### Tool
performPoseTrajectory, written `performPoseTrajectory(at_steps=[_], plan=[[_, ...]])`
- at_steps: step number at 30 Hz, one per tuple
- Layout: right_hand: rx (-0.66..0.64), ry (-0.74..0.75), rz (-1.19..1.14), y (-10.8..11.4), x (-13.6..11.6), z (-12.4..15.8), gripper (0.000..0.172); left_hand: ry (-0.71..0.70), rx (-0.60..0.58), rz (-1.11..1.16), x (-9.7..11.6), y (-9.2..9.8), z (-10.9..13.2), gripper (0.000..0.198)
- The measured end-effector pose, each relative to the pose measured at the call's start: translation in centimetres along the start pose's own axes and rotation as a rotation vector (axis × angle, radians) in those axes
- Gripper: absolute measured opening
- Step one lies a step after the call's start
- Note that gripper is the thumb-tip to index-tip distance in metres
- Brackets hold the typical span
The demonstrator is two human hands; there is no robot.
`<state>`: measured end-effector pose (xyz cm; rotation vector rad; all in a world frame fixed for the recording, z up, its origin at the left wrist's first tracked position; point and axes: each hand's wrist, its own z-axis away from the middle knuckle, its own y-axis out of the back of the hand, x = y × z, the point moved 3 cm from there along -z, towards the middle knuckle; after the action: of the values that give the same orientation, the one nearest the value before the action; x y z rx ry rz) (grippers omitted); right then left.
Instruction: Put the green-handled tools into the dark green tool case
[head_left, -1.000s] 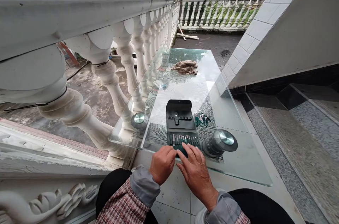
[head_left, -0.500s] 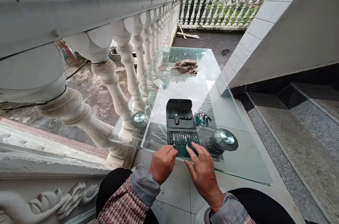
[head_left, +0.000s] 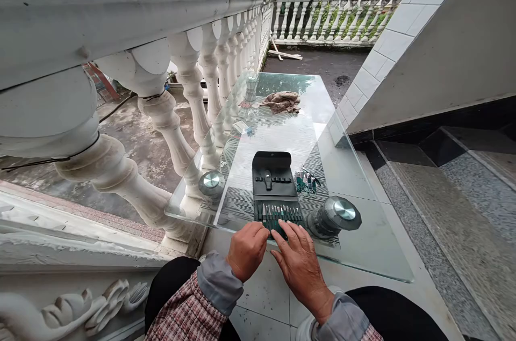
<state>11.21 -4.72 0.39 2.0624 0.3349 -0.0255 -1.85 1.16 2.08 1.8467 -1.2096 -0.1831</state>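
Note:
A black case [head_left: 276, 186] lies unfolded on the glass table [head_left: 363, 233], with a row of slim metal tools [head_left: 281, 211] with green handles in its near half. My left hand [head_left: 247, 251] is closed at the case's near left corner; its fingers seem to pinch the edge, though the fingertips are partly hidden. Over the near edge of the case lies my right hand [head_left: 299, 260], fingers spread and fingertips on the green handles. Beside the case on the right is a small pile of green and silver clippers and scissors [head_left: 307, 182].
A crumpled brown cloth [head_left: 281, 101] and a small white and blue packet [head_left: 242, 128] lie farther back on the glass. Round table supports [head_left: 334, 216] show under it. White balusters [head_left: 191, 88] stand left, stone steps [head_left: 439, 207] right.
My right hand has shifted slightly left across the near part of the case, uncovering more tools on the right. My left hand has stayed at the corner.

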Motion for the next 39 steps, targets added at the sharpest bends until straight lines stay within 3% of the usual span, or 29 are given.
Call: performPoseTrajectory(at_steps=[6, 18, 22, 27, 33, 36, 39], plan=[[-0.009, -0.02, 0.027, 0.1, 1.0, 0.6, 0.035, 0.006, -0.01, -0.006, -0.1, 0.0, 0.2, 0.022], [0.051, 0.013, -0.022, 0.3, 0.5, 0.6, 0.028, -0.011, -0.042, -0.051, 0.4, -0.1, -0.1, 0.024], [0.078, -0.02, -0.101, 1.2, 1.7, -0.4, 0.036, -0.026, -0.034, -0.065, 1.1, 0.3, -0.3, 0.024], [0.274, -0.206, -0.36, 4.8, 5.2, -5.1, 0.044, -0.087, 0.004, -0.086, 2.3, 1.4, -2.1, 0.018], [0.547, -0.57, -0.89, 8.8, 9.8, -10.1, 0.047, -0.186, -0.152, -0.126, 1.9, 1.5, -6.2, 0.02], [0.618, -0.69, -1.048, 8.2, 11.9, -10.7, 0.046, -0.173, -0.241, -0.175, 1.1, 0.1, -7.3, 0.018], [0.557, -0.801, -1.102, 5.7, 13.7, -10.6, 0.047, -0.158, -0.36, -0.17, 0.4, -1.7, -7.3, 0.022]])
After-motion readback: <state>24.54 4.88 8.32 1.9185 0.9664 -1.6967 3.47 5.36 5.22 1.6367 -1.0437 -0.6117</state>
